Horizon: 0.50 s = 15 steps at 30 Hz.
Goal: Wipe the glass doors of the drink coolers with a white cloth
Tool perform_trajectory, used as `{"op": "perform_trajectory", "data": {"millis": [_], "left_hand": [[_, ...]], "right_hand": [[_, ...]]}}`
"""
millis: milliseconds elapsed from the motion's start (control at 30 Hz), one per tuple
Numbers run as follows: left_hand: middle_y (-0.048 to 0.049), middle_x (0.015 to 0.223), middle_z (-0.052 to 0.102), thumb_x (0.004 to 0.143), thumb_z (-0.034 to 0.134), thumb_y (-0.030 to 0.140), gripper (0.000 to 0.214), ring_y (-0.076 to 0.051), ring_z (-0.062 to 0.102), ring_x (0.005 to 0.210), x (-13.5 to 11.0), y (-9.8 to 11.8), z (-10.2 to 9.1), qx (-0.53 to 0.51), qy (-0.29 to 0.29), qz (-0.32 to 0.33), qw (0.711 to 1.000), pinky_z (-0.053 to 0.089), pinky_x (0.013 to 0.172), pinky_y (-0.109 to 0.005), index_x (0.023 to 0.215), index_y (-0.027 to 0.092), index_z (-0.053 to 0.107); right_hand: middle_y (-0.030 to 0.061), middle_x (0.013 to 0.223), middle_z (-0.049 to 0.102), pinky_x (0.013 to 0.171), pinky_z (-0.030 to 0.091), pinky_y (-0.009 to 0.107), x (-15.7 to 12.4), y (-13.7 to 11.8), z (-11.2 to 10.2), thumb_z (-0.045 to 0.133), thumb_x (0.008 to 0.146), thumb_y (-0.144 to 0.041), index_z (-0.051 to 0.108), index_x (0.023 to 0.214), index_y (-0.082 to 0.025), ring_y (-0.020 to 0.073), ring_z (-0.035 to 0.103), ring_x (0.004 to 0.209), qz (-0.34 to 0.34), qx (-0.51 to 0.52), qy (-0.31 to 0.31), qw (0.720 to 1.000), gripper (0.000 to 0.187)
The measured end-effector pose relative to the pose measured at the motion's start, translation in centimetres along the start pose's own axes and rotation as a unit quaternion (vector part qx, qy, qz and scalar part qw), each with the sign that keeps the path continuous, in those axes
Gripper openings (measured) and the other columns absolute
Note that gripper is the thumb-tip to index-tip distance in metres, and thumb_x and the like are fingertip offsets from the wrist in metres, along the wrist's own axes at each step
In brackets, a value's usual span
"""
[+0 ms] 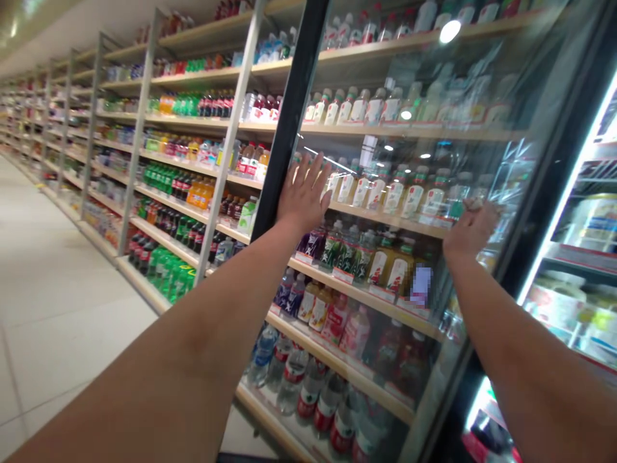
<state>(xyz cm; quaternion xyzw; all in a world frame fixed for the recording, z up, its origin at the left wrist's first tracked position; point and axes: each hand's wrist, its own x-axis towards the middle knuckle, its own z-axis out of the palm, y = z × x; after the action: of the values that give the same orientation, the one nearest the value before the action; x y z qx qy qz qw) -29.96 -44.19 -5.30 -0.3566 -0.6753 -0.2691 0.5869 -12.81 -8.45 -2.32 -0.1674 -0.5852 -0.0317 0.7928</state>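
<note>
A glass cooler door (400,145) with a black frame stands open before me, tilted in view. My left hand (304,196) lies against its left edge with fingers spread, the palm on the glass by the frame. Towards the door's right side, my right hand (471,230) is closed in a fist at the glass. A small crumpled bit of pale cloth (475,204) shows at the top of that fist; most of it is hidden by the fingers. Through the glass, rows of juice bottles (376,193) appear, partly covered by reflections.
Long shelves (180,164) packed with drink bottles run away to the left. Pale floor tiles (58,308) lie alongside them. At the right, a lit cooler (578,283) holds jars and bottles on its racks.
</note>
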Motion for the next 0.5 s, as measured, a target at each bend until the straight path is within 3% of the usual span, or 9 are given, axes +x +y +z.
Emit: {"op": "perform_trajectory", "data": {"millis": [100,267,400,500], "left_hand": [[-0.0066,0.169,0.018,0.1,0.039,0.032,0.062,-0.029,0.009,0.157,0.0,0.2,-0.1,0.011,-0.007,-0.002,1.0,0.007,0.129,-0.049,0.159,0.016,0.028],[-0.0067,0.169,0.017,0.101,0.037,0.034,0.062,-0.029,0.009,0.157,0.0,0.0,0.3,0.022,-0.007,-0.004,1.0,0.006,0.129,-0.049,0.159,0.015,0.028],[-0.0045,0.169,0.018,0.102,0.036,0.035,0.061,-0.027,0.008,0.157,-0.1,-0.2,0.5,0.02,0.001,0.0,1.0,0.008,0.129,-0.049,0.16,0.018,0.027],[-0.0056,0.169,0.018,0.101,0.037,0.034,0.062,-0.028,0.009,0.157,-0.1,-0.2,0.5,0.018,0.003,-0.001,1.0,0.008,0.129,-0.05,0.16,0.018,0.027]], "right_hand": [[0.0213,0.155,0.043,0.124,0.023,0.057,-2.2,-1.3,-0.6,0.029,0.099,-0.032,0.045,0.15,-0.008,0.0342,0.034,0.149,0.055,-0.011,0.001,0.998,0.058],[0.0174,0.157,0.04,0.122,0.022,0.066,-6.3,-4.5,-1.8,0.031,0.1,-0.031,0.044,0.151,-0.009,0.0358,0.029,0.151,-0.003,-0.027,-0.035,0.999,0.057],[0.017,0.153,0.047,0.121,0.029,0.062,-10.5,-5.7,-2.5,0.039,0.1,-0.029,0.048,0.148,-0.01,0.035,0.031,0.15,-0.139,-0.007,-0.055,0.989,0.053],[0.0128,0.149,0.053,0.121,0.032,0.055,-14.7,-6.4,-3.9,0.048,0.098,-0.023,0.046,0.151,-0.017,0.0308,0.03,0.152,-0.308,0.032,-0.103,0.945,0.053]]}}
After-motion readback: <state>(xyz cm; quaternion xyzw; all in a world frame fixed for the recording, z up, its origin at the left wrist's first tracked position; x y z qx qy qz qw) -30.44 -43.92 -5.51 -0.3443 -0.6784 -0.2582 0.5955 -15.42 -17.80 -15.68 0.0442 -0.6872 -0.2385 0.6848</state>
